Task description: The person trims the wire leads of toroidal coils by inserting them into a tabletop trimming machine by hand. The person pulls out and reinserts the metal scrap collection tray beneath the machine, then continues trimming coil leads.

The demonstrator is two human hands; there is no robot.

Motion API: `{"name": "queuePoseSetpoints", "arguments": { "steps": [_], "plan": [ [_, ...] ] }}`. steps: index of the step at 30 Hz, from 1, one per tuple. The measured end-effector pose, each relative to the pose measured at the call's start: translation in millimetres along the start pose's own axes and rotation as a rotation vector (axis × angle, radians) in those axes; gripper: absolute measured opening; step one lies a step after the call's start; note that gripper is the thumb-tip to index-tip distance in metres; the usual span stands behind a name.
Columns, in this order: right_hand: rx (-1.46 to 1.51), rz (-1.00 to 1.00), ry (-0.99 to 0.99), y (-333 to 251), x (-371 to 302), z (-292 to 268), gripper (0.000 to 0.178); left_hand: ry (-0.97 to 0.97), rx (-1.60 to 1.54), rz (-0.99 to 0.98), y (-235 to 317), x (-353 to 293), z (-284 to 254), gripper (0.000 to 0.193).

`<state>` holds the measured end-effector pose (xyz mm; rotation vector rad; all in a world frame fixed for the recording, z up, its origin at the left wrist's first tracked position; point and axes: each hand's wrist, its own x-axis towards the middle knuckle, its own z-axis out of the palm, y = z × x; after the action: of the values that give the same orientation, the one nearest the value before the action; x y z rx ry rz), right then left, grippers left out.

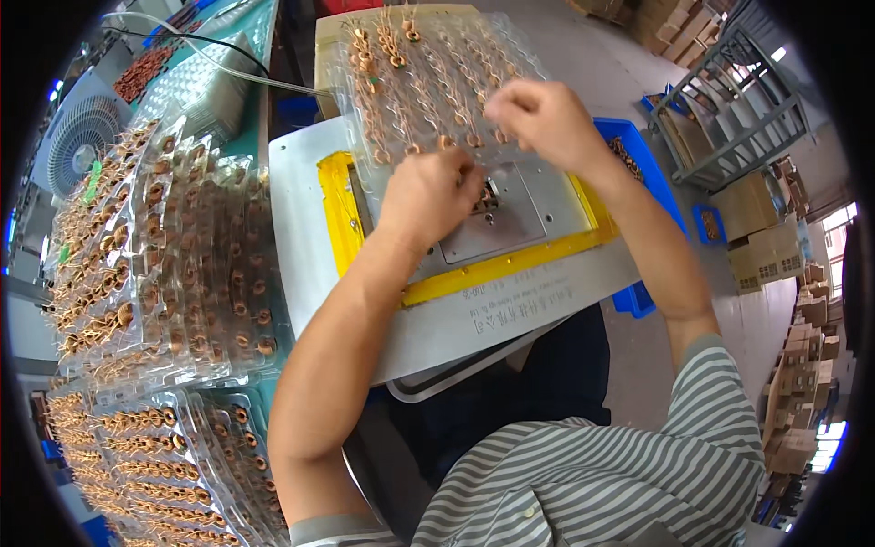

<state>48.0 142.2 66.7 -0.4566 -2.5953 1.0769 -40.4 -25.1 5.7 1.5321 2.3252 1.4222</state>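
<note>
My left hand (427, 199) is closed, its fingertips pinched beside a small metal fixture (488, 199) set in a grey plate (510, 223) with a yellow frame (510, 265). Whatever those fingers hold is hidden. Farther right and higher, my right hand (543, 120) hovers over the edge of a clear plastic tray (428, 82). Its thumb and fingers are curled together, and anything between them is too small to name. Rows of copper wire coils (387, 46) with twisted leads lie in the tray. A light-grey machine top (305, 228) surrounds the yellow frame.
Tall stacks of clear trays (182, 246) full of copper coils crowd the left. Behind them stands a fan (84, 137). A blue bin (652, 173) with small parts sits beyond my right forearm. A metal rack cart (738, 100) and cardboard boxes (761, 251) stand farther right.
</note>
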Motion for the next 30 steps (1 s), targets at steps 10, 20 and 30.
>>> {"name": "queuePoseSetpoints", "arguments": {
  "steps": [10,20,30],
  "plan": [
    [-0.455,-0.222,0.161,4,193,52,0.023,-0.277,0.334,-0.021,5,-9,14,0.027],
    [0.203,-0.107,0.043,-39,113,23,0.031,-0.291,0.275,0.0,-2,-11,14,0.022],
    [0.59,0.328,-0.345,-13,-30,-34,0.024,0.2,-0.866,-0.246,7,7,-18,0.022]
  ]
}}
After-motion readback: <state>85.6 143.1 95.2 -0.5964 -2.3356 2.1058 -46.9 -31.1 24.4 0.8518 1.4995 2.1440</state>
